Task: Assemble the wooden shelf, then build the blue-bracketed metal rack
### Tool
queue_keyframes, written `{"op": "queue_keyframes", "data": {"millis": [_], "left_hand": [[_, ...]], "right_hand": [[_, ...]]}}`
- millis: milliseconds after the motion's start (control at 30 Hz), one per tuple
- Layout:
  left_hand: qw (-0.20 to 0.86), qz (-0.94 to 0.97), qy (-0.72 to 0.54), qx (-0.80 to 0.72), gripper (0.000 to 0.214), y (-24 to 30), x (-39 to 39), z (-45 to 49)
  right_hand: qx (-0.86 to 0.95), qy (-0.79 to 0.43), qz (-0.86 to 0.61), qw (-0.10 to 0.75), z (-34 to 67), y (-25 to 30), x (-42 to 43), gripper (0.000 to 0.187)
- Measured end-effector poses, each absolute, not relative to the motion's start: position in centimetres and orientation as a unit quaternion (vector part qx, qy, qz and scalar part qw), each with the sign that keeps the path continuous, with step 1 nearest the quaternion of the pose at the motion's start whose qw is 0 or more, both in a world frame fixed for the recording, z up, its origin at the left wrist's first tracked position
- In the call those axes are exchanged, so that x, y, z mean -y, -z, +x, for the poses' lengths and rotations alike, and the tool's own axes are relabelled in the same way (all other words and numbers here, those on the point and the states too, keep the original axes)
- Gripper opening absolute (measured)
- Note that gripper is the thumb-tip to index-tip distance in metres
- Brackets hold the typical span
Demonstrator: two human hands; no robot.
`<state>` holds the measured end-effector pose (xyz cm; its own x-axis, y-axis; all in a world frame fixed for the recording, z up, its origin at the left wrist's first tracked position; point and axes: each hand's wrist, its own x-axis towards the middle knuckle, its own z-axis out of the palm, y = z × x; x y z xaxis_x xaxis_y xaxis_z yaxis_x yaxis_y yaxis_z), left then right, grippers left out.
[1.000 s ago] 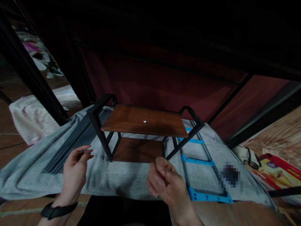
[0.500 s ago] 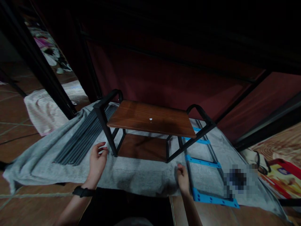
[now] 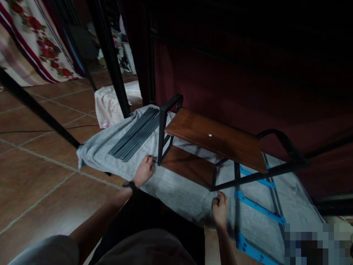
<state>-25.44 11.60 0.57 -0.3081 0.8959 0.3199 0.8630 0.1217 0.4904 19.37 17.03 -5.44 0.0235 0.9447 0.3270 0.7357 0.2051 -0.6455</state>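
Observation:
A small two-tier shelf rack stands on a grey blanket, with a brown wooden upper board point(image 3: 217, 138), a matching lower board point(image 3: 187, 166) and a black metal frame point(image 3: 162, 136). A small white spot marks the upper board. My left hand point(image 3: 143, 171), a dark band on its wrist, is beside the rack's front left foot with loosely bent fingers; whether it touches the foot I cannot tell. Just below the front right foot is my right hand point(image 3: 220, 210), its fingers slightly curled and apart. Neither hand visibly holds anything.
Left of the rack lies a bundle of grey tubes point(image 3: 136, 134). Black rods joined by blue perforated strips point(image 3: 259, 208) lie on the right. The grey blanket point(image 3: 176, 195) covers a low surface between dark posts point(image 3: 109, 55). A blurred patch hides the lower right corner.
The view has swung left, so the rack appears farther right. My left hand has come closer to the left foot, and my right hand closer to the right foot.

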Motion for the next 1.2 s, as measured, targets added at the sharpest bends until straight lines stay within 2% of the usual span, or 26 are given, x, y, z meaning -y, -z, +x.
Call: {"op": "queue_keyframes", "data": {"millis": [400, 733, 1200], "left_hand": [[-0.043, 0.665, -0.118, -0.736, 0.039, 0.2, -11.0, -24.7], [0.002, 0.673, -0.163, -0.721, 0.046, 0.2, -10.5, -25.0], [-0.026, 0.712, -0.099, -0.695, 0.049, 0.4, -10.3, -25.3]], "right_hand": [[0.706, -0.052, -0.649, 0.279, 18.0, 4.7, -15.9, 0.053], [0.697, -0.076, -0.646, 0.302, 17.9, 4.4, -15.9, 0.051], [0.702, -0.063, -0.652, 0.281, 18.0, 4.7, -15.8, 0.050]]}}
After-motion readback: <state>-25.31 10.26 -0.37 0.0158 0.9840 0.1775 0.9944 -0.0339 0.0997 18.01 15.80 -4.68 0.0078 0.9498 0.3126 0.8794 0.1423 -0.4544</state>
